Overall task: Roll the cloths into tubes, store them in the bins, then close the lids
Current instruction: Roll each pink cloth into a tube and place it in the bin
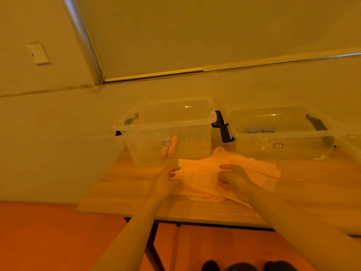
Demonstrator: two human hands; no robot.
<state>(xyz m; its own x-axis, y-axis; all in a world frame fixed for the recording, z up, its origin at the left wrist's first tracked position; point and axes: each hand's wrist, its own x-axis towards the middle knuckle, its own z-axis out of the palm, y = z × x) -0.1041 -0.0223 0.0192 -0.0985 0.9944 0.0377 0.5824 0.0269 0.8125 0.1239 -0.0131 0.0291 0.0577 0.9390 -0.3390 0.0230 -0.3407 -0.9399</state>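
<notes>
Two rolled cloths [169, 146] lie in the left bin [166, 122]; two more rolls [261, 130] lie in the right bin [281, 132]. Both bins stand unlidded. The left hand [168, 179] and right hand [235, 178], fingers loosely curled, touch the unrolled cloth pile [201, 173] on the table [312, 182]; a firm grip cannot be confirmed.

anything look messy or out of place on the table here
Only the pile of cloths: they lie askew and fanned out, corners sticking out, one humped up by the right bin. Both bins stand upright and open.
</notes>
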